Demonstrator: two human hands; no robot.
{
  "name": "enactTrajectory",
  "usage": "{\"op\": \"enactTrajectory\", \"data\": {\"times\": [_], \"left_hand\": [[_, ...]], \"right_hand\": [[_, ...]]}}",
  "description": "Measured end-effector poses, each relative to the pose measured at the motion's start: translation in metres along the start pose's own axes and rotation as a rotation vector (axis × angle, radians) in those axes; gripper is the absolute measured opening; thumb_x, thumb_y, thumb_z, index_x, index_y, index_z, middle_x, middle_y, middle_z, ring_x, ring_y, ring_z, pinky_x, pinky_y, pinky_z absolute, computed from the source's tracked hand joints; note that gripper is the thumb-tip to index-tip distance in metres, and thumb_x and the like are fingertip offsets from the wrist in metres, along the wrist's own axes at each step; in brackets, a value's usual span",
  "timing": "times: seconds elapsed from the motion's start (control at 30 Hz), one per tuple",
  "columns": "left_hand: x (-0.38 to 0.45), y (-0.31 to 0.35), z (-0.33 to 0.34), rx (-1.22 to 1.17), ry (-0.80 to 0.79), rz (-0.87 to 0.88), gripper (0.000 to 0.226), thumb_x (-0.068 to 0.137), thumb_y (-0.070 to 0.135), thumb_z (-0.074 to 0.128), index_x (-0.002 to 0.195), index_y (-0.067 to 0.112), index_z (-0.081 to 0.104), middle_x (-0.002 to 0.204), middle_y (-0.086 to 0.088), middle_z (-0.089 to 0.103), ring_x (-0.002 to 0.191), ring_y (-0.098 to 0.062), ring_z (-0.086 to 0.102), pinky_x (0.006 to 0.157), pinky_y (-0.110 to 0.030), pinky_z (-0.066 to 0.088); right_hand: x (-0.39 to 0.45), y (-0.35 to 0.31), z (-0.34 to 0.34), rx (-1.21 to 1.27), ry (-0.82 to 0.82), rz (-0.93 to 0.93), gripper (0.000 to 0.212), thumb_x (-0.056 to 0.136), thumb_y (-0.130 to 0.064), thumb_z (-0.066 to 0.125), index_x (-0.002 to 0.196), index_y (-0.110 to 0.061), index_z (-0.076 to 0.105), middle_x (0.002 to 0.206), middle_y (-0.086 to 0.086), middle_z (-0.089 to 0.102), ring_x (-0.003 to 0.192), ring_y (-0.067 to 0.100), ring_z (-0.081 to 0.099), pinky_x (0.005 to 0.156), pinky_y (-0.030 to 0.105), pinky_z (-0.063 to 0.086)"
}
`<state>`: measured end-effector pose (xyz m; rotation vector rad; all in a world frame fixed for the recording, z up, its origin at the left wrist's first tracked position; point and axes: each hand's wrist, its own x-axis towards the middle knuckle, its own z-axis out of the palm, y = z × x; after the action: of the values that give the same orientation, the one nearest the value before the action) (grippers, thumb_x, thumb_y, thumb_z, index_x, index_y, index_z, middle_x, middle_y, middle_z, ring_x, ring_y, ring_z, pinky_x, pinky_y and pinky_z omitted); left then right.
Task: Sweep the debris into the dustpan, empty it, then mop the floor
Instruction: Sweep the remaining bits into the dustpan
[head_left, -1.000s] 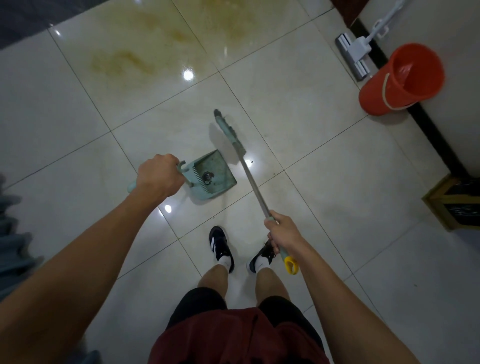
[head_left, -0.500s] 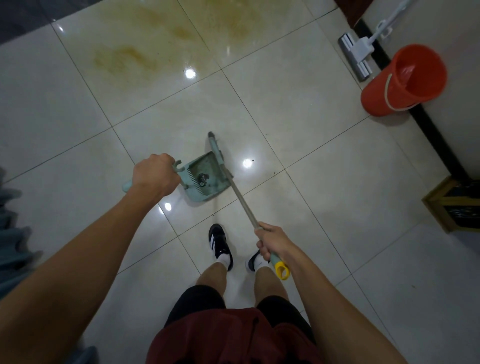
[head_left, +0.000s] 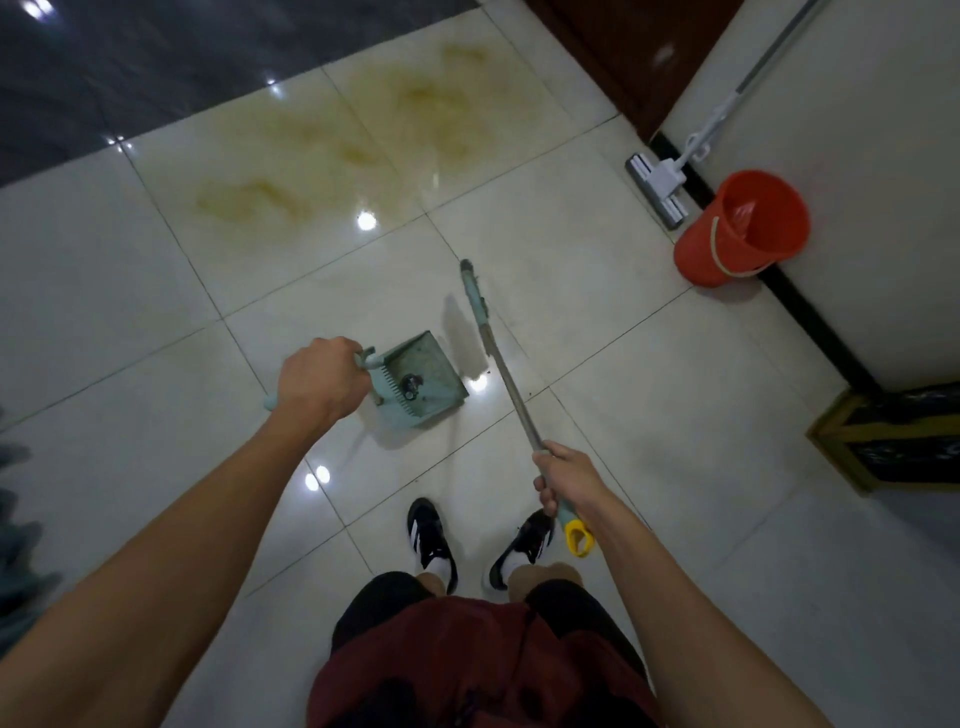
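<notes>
Broom head (head_left: 474, 288) swung back out, clear of the dustpan (head_left: 422, 382) mouth; another stroke likely. Left hand (head_left: 319, 382) fisted on the pan's handle, right hand (head_left: 563, 480) wrapped round the metal broom shaft. Dark clump lies inside the teal plastic pan, on glossy tile (head_left: 597, 322); yellowish stains (head_left: 332, 135) beyond.

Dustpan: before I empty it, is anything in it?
Not empty: a small dark clump lies in the dustpan near its comb teeth.

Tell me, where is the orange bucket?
The orange bucket stands on the floor at the upper right of the head view, against the wall, right beside the mop.
</notes>
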<state>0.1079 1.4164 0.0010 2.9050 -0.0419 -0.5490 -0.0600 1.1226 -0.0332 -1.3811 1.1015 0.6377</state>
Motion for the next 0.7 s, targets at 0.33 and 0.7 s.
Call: {"op": "enactTrajectory", "data": {"times": [0.33,0.7], "left_hand": [[0.018,0.13,-0.046,-0.006,0.05,0.184,0.014,0.081,0.033,0.061,0.088,0.028,0.073,0.067,0.005,0.06,0.059,-0.019,0.057,0.059,-0.029,0.046],[0.047,0.369,-0.086,0.094,0.188,0.465,0.011,0.086,0.032,0.063,0.089,0.029,0.073,0.063,0.007,0.058,0.057,-0.018,0.053,0.05,-0.026,0.033]], "right_hand": [[0.0,-0.05,-0.113,0.258,0.118,0.026,0.011,0.097,-0.001,0.046,0.096,-0.006,0.056,0.062,0.01,0.049,0.035,0.011,0.039,0.037,0.016,0.036],[0.004,-0.073,-0.308,0.627,0.116,0.003,0.015,0.099,-0.009,0.039,0.092,-0.002,0.05,0.065,0.011,0.049,0.035,0.014,0.041,0.036,0.018,0.037]]}}
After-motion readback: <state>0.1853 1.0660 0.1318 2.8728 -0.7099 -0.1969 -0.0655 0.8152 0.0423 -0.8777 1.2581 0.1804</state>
